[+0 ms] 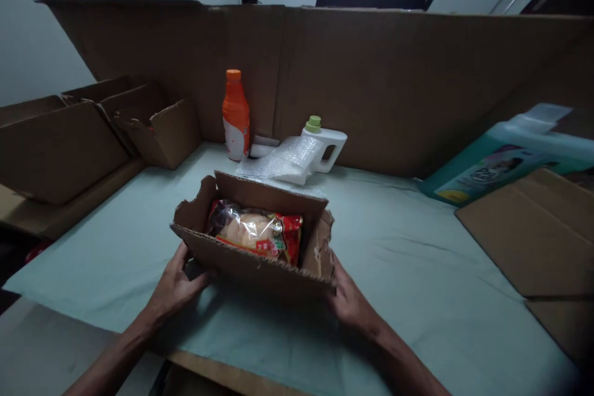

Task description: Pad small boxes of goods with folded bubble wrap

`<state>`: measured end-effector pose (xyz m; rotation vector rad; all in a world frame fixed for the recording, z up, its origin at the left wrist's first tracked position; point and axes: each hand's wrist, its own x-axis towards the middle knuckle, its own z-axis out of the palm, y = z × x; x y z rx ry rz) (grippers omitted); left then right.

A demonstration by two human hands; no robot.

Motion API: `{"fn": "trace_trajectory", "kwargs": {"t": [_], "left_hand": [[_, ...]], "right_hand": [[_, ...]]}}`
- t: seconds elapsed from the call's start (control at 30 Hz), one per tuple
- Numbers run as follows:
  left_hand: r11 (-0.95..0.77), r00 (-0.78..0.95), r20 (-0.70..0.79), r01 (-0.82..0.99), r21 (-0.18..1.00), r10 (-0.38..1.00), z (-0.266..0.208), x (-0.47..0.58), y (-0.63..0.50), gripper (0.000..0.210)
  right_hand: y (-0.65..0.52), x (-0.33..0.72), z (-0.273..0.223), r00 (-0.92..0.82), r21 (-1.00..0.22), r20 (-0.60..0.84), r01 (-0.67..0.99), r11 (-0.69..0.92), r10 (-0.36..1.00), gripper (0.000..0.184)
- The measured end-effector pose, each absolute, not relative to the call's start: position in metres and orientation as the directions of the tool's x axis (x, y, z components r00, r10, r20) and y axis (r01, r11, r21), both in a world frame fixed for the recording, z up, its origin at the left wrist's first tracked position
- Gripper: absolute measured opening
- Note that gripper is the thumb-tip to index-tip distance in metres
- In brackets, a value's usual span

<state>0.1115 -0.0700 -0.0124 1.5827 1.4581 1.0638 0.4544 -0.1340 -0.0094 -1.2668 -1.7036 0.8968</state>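
An open cardboard box (260,272) with ragged top edges is held between my two hands over the near part of the table. Inside it lies a clear and red plastic food packet (255,229) with pale, rounded pieces showing through. My left hand (176,288) grips the box's lower left corner, thumb along the near side. At the right end, my right hand (346,294) closes on the box's side, its fingertips partly hidden behind the cardboard. Whether the box's underside touches the cloth I cannot tell.
Behind the box stand an orange bottle (236,114) and a white jug (331,145) with bubble wrap (283,158) against it. Several cardboard boxes (65,148) are at left. At right, a green-liquid jug (496,161) leans by folded cardboard (533,229). A cardboard wall (394,86) closes the back.
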Motion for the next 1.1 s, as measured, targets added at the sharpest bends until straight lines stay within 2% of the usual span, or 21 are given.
{"fn": "trace_trajectory", "kwargs": {"t": [0.13, 0.23, 0.33, 0.47, 0.6, 0.73, 0.83, 0.9, 0.97, 1.03, 1.1], "left_hand": [[-0.15, -0.006, 0.177, 0.508, 0.848, 0.984, -0.025, 0.126, -0.064, 0.051], [-0.201, 0.063, 0.2, 0.561, 0.803, 0.978, -0.032, 0.125, -0.062, 0.045], [-0.209, 0.071, 0.209, 0.606, 0.768, 0.975, -0.044, 0.118, -0.064, 0.044], [-0.206, 0.074, 0.209, 0.645, 0.736, 0.975, -0.071, 0.109, -0.067, 0.042], [-0.215, 0.04, 0.255, 0.669, 0.711, 0.966, -0.081, 0.106, -0.065, 0.043], [-0.267, 0.071, 0.285, 0.615, 0.742, 0.956, -0.066, 0.111, -0.061, 0.046], [-0.274, 0.071, 0.287, 0.576, 0.77, 0.955, -0.057, 0.113, -0.061, 0.044], [-0.253, 0.06, 0.267, 0.566, 0.785, 0.962, -0.055, 0.113, -0.061, 0.044], [-0.225, 0.054, 0.237, 0.564, 0.795, 0.97, -0.052, 0.112, -0.061, 0.045], [-0.198, 0.049, 0.207, 0.573, 0.796, 0.977, -0.048, 0.113, -0.06, 0.047], [-0.167, 0.053, 0.168, 0.586, 0.793, 0.984, -0.042, 0.116, -0.059, 0.05]], "right_hand": [[-0.089, 0.496, 0.012, -0.115, -0.814, 0.237, 0.518, 0.262, 0.965, 0.052], [-0.039, 0.515, 0.04, 0.033, -0.803, 0.255, 0.564, 0.192, 0.966, 0.033], [0.029, 0.517, 0.066, 0.214, -0.874, 0.199, 0.481, 0.074, 0.956, 0.041], [0.115, 0.503, 0.081, 0.298, -0.913, 0.171, 0.407, 0.037, 0.939, 0.062], [0.134, 0.507, 0.078, 0.444, -0.929, 0.229, 0.365, 0.059, 0.866, 0.05], [0.051, 0.54, 0.058, 0.603, -0.966, 0.244, 0.216, 0.139, 0.759, 0.043], [-0.045, 0.569, 0.042, 0.573, -0.979, 0.116, 0.205, -0.004, 0.812, 0.047], [-0.1, 0.582, 0.037, 0.439, -0.926, -0.018, 0.331, -0.181, 0.898, 0.044], [-0.135, 0.586, 0.04, 0.381, -0.811, -0.059, 0.52, -0.267, 0.923, 0.038], [-0.149, 0.578, 0.047, 0.369, -0.727, 0.024, 0.644, -0.237, 0.929, 0.033], [-0.149, 0.556, 0.053, 0.255, -0.728, 0.069, 0.674, -0.126, 0.965, 0.036]]}}
